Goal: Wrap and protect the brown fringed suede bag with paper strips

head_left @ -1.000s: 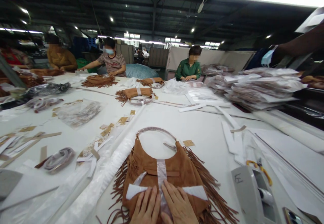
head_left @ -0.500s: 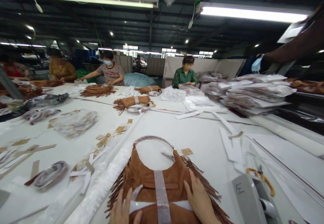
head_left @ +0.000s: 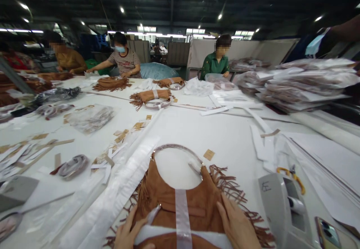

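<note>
A brown suede handbag (head_left: 157,198) with long fringes lies flat before me, its wrapped handle (head_left: 180,147) arching away. A pale strip of wrap (head_left: 182,207) runs down its middle, and white padding (head_left: 209,237) shows across its lower part. My left hand (head_left: 128,230) rests on the lower left side, fingers stretched over the suede and fringe. Along the right edge lies my right hand (head_left: 239,222), fingers extended and touching the bag's side. Both hands look open; their lower parts are cut off by the frame. Fringe (head_left: 230,185) spreads out past the right hand.
Right of the bag stand a grey tape dispenser (head_left: 277,207), yellow-handled scissors (head_left: 292,177) and a phone (head_left: 327,234). Clear plastic sheeting (head_left: 120,189) runs along the left, near paper tags (head_left: 120,134). Bagged goods (head_left: 303,84) are piled at right. Co-workers (head_left: 216,61) work across the table.
My right hand has shifted from the bag's front to its right edge. My left hand has moved slightly outward. The right fringe is spread wider, and the view has tilted down.
</note>
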Tool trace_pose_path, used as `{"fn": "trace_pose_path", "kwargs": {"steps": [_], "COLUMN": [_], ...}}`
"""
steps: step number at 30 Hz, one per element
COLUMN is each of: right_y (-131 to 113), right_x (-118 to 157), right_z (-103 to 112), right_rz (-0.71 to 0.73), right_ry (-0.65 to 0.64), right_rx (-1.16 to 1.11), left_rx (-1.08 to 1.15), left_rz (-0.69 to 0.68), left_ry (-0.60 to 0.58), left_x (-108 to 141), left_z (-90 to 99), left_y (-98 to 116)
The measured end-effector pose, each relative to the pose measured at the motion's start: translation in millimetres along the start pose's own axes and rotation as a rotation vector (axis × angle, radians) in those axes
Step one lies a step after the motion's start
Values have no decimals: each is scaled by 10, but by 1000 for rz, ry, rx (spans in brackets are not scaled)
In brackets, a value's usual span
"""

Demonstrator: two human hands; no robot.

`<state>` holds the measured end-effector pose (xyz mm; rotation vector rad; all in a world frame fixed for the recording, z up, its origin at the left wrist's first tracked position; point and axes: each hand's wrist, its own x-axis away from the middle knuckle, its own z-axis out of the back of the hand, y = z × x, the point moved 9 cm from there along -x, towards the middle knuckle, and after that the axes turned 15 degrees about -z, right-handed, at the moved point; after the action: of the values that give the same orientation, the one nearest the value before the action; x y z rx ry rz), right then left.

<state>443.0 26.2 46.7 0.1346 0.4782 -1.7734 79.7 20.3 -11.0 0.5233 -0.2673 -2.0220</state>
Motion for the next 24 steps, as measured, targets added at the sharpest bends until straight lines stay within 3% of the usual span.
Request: {"fn": "trace_pose_path", "kwargs": {"steps": [3, 6, 9, 14, 17, 20, 24], "right_y": [-318, -629, -791, -834, -811, -736, -362], "right_x": [-277, -531, -687, -760, -746, -771, -971], "right_z": [167, 182, 38, -304, -397, -350, -224], "right_rz": [122, 266, 343, 371, 334, 250, -93], "right_ry": [19, 4, -51, -113, -117, -125, -175], "right_rx": [-60, -64, 19, 147, 122, -36, -400], "left_rx": [100, 138, 139, 109, 78, 60, 55], "left_rz": [58, 71, 68, 43, 30, 23, 11], "left_ry": [-114, -118, -64, 49, 109, 133, 149], "left_x": [13, 13, 40, 71, 74, 79, 90], "left_z": [-14, 4, 13, 4, 3, -25, -45], "left_y": [-44, -34, 21, 153, 197, 195, 163]}}
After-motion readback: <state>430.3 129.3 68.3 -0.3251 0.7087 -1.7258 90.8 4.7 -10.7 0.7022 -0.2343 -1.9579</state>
